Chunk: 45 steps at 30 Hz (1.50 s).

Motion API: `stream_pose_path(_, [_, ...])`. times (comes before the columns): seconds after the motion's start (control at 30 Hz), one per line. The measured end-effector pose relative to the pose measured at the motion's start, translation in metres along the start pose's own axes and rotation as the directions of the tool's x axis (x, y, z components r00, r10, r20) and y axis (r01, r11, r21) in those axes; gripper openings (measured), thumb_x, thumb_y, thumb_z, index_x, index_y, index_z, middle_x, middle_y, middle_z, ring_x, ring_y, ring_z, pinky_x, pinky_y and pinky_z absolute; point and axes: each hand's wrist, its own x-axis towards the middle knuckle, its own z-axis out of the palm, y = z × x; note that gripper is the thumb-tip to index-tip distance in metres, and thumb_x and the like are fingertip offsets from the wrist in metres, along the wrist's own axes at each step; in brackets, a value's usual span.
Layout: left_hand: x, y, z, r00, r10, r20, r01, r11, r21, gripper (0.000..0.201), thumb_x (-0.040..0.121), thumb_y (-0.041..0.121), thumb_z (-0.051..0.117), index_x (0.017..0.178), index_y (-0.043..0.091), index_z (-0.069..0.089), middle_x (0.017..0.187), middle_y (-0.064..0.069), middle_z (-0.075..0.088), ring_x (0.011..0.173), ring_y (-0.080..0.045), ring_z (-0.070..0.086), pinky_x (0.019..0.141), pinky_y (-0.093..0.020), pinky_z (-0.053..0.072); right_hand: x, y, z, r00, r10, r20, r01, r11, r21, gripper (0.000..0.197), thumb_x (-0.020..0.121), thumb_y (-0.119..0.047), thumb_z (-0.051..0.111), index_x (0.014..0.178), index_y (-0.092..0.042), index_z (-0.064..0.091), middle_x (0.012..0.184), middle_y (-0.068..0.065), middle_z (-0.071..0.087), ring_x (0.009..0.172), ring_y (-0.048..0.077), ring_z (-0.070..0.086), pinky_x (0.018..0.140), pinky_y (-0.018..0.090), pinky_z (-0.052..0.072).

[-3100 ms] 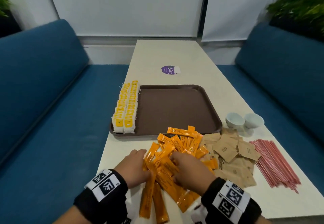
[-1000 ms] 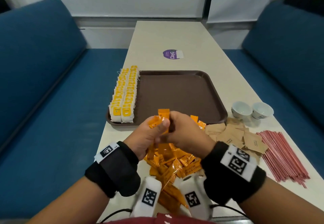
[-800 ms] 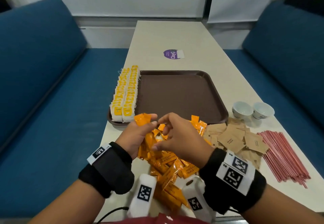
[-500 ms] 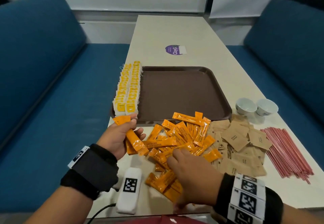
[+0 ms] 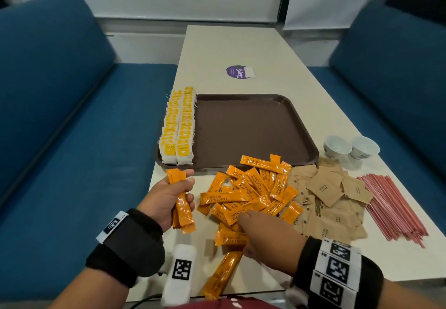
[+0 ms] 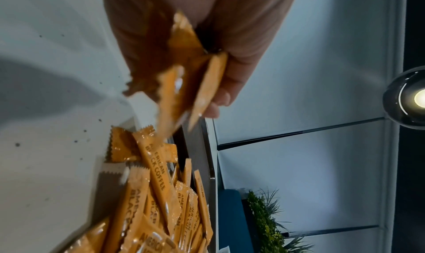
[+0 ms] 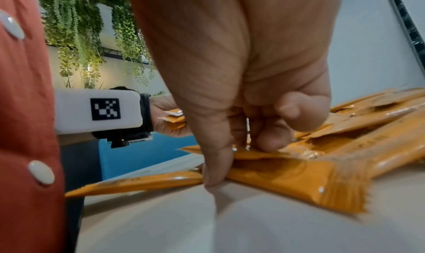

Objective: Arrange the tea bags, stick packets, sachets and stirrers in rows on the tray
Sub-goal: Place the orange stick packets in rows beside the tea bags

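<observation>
Two rows of yellow tea bags fill the left side of the brown tray. Loose orange stick packets lie heaped on the table in front of it. My left hand is raised left of the heap and grips a few stick packets upright; the left wrist view shows these held packets blurred. At the near edge of the heap, my right hand pinches one stick packet between the thumb and curled fingers. Brown sugar sachets and red stirrers lie to the right.
Two small white cups stand right of the tray. A purple sticker is on the table beyond it. A white tagged device hangs at the near table edge. Blue sofas flank the narrow table.
A second ago both hands held a bunch of packets together above the heap. The left hand has since moved left with a few packets, and the right has dropped onto the heap's near edge.
</observation>
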Motion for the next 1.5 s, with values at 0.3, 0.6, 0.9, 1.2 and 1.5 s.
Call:
stream_pose_path(0.3, [0.000,-0.004,0.009,0.998,-0.020,0.064,0.013,0.994,0.110,0.026,0.076,0.032,0.067,0.094,0.017,0.055,0.070,0.000,0.046,0.044,-0.006,0.044,0.039,-0.019,0.042,0.004,0.003,-0.006,0.999,0.035,0.039,-0.040,0.993,0.115,0.019,0.094,-0.011,0.048,0.113,-0.012,0.052,0.110,0.009,0.058,0.098,0.025,0.056,0.076,0.030,0.043])
stream_pose_path(0.6, [0.000,-0.010,0.039,0.980,0.098,0.173,-0.129,0.976,0.177,0.068,0.052,0.042,0.074,0.112,0.015,0.055,0.075,-0.001,0.065,0.064,-0.014,0.060,0.051,-0.024,0.047,0.029,-0.018,-0.072,0.987,0.047,-0.157,0.036,0.872,0.488,0.012,0.087,-0.010,0.061,0.081,-0.017,0.053,0.074,-0.006,0.050,0.068,0.006,0.048,0.059,0.016,0.041])
stream_pose_path(0.9, [0.009,-0.011,0.032,0.993,0.020,0.119,-0.018,1.000,-0.019,0.037,0.088,0.005,0.056,0.124,0.010,0.054,0.084,-0.010,0.068,0.076,-0.024,0.066,0.060,-0.036,0.052,0.034,-0.018,-0.059,0.979,0.059,-0.194,0.067,0.810,0.583,0.059,0.076,-0.019,0.078,0.127,-0.022,0.047,0.108,-0.004,0.055,0.086,0.007,0.052,0.064,0.014,0.043])
stream_pose_path(1.2, [0.018,0.006,-0.002,0.999,-0.036,-0.038,0.019,0.925,-0.379,0.023,0.090,-0.001,0.044,0.094,0.013,0.062,0.061,-0.001,0.068,0.052,-0.006,0.065,0.046,-0.021,0.053,0.003,-0.003,-0.032,0.939,-0.341,-0.050,0.344,0.937,0.070,0.021,0.088,-0.027,0.064,0.108,-0.022,0.064,0.107,-0.004,0.055,0.093,0.010,0.052,0.076,0.028,0.046])
stream_pose_path(1.5, [0.017,0.008,0.002,0.999,-0.032,-0.032,0.018,0.933,-0.360,0.024,0.092,-0.001,0.043,0.093,0.012,0.062,0.060,-0.001,0.070,0.049,-0.005,0.065,0.043,-0.019,0.053,0.012,-0.019,-0.012,0.890,-0.447,0.096,0.457,0.871,-0.181,0.015,0.087,0.000,0.055,0.102,-0.002,0.058,0.102,0.015,0.049,0.070,0.028,0.046,0.054,0.036,0.045])
